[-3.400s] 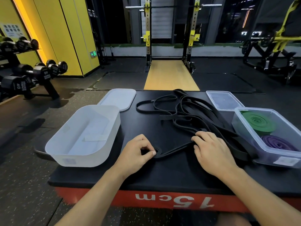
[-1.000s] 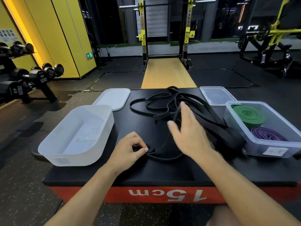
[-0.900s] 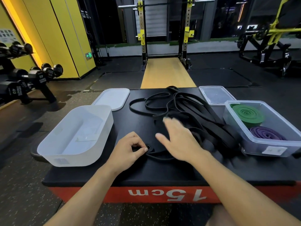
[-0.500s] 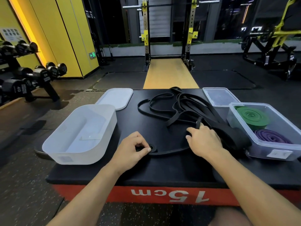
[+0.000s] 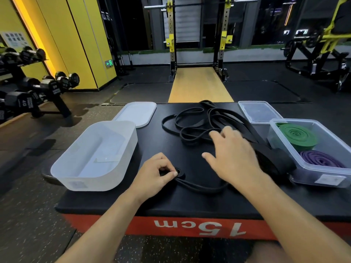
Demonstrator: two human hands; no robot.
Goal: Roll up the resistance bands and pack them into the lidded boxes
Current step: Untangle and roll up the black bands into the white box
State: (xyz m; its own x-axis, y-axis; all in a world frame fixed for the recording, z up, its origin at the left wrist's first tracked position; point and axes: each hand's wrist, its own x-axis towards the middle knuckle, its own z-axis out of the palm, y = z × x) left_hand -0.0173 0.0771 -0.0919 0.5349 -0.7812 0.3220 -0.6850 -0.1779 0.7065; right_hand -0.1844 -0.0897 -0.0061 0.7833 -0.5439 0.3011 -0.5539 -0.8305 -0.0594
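Note:
A tangle of black resistance bands (image 5: 197, 126) lies on the black platform (image 5: 171, 202). My left hand (image 5: 153, 175) pinches the small rolled start of one black band (image 5: 179, 172) near the front. My right hand (image 5: 231, 152) hovers over the tangle with fingers spread, holding nothing that I can see. A white box (image 5: 76, 168) stands at the left, its white lid (image 5: 136, 114) behind it. At the right a clear box (image 5: 330, 179) holds a rolled green band (image 5: 298, 137) and a rolled purple band (image 5: 321, 160). Its clear lid (image 5: 258, 112) lies behind it.
The platform has a red front marked 15cm (image 5: 199, 227). A dumbbell rack (image 5: 28, 92) stands at the left on the gym floor. A squat rack (image 5: 197, 44) and wooden lifting strip (image 5: 199, 84) lie ahead. A yellow machine (image 5: 319, 44) stands at the far right.
My right hand let go of the band near the tangle and lifted, fingers spread, moving over the bands. My left hand has kept its pinch on the rolled end.

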